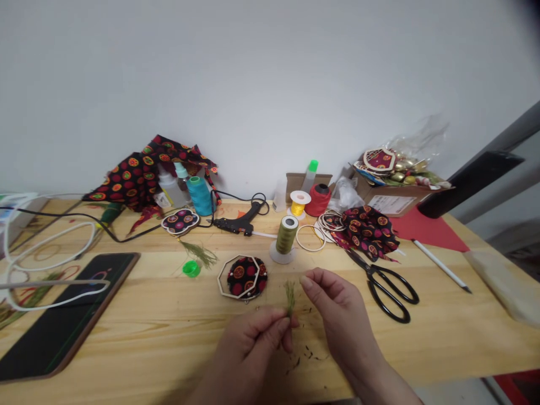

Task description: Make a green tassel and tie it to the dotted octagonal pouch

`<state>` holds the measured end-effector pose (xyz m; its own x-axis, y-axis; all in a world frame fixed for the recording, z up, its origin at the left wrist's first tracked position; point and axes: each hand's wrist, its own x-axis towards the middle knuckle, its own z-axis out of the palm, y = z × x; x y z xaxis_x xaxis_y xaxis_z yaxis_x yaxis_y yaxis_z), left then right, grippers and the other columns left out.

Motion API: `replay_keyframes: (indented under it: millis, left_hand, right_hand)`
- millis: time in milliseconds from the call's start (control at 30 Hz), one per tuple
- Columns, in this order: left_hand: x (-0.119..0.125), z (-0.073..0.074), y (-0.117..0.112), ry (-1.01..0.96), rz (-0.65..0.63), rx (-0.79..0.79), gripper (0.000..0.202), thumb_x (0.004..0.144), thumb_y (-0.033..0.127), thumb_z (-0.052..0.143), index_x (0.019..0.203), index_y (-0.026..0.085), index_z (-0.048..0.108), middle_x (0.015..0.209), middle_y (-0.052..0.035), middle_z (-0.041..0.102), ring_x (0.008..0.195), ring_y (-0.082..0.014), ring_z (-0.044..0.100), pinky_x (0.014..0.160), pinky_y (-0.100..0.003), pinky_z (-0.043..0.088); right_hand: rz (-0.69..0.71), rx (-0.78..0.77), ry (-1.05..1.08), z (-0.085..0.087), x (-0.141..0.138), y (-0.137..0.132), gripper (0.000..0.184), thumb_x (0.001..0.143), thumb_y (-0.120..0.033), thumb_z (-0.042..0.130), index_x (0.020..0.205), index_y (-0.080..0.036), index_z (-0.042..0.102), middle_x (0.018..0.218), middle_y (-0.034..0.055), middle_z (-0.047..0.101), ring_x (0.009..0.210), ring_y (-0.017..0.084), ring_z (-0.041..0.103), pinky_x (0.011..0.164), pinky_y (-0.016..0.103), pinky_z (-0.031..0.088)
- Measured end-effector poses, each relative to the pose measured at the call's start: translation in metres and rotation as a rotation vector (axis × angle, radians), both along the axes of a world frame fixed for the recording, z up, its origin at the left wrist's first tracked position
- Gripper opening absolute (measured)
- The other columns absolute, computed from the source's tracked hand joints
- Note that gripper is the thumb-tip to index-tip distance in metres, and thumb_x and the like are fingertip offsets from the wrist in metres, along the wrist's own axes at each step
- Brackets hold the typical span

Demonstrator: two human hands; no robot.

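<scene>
My left hand (253, 337) pinches the base of a small tuft of olive-green thread (289, 297), holding it upright just above the wooden table (169, 326). My right hand (333, 301) hovers beside the tuft's top, thumb and forefinger curled close together with nothing visible in them. Just beyond my hands lies a round piece of black patterned fabric (244, 277) with a light wooden octagonal frame on it. A spool of olive-green thread (286, 236) stands upright behind it. Small thread clippings lie on the wood under my hands.
Black scissors (388, 284) lie to the right, near patterned fabric (369, 228), wooden rings and a cardboard box (392, 197). A glue gun (240, 222), teal, yellow and red spools and bottles stand at the back. A dark tablet (63, 320), white cable and green cap (191, 269) lie left.
</scene>
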<state>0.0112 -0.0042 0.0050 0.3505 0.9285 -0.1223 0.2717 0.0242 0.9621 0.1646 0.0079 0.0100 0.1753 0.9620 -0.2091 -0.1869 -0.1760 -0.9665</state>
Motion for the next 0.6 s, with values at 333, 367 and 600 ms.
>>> replay_keyframes:
  millis: [333, 367, 600]
  left_hand:
    - [0.001, 0.005, 0.005, -0.231, 0.086, -0.240, 0.028, 0.085, 0.031, 0.056, 0.061, 0.018, 0.063, 0.058, 0.0015, 0.057, 0.061, -0.0146, 0.049, 0.060, -0.023, 0.037]
    - [0.001, 0.005, 0.006, -0.251, 0.094, -0.244, 0.028, 0.084, 0.031, 0.056, 0.061, 0.018, 0.063, 0.057, 0.0018, 0.056, 0.060, -0.0142, 0.049, 0.060, -0.023, 0.036]
    - [0.004, 0.006, 0.006, -0.198, 0.023, -0.215, 0.034, 0.085, 0.033, 0.053, 0.055, 0.019, 0.055, 0.053, 0.0043, 0.043, 0.054, -0.0125, 0.038, 0.052, -0.023, 0.029]
  right_hand:
    - [-0.014, 0.177, -0.366, 0.005, 0.014, -0.004, 0.021, 0.079, -0.036, 0.063, 0.070, -0.019, 0.069, 0.069, 0.0013, 0.061, 0.068, 0.017, 0.053, 0.064, 0.026, 0.042]
    - [0.027, 0.175, -0.384, 0.007, 0.016, -0.007, 0.022, 0.079, -0.036, 0.064, 0.066, -0.019, 0.069, 0.066, 0.0007, 0.060, 0.066, 0.016, 0.052, 0.063, 0.026, 0.041]
    - [0.522, 0.105, -0.053, 0.009, 0.006, -0.015, 0.032, 0.088, -0.037, 0.056, 0.067, -0.022, 0.074, 0.065, 0.0004, 0.064, 0.071, 0.017, 0.059, 0.073, 0.028, 0.044]
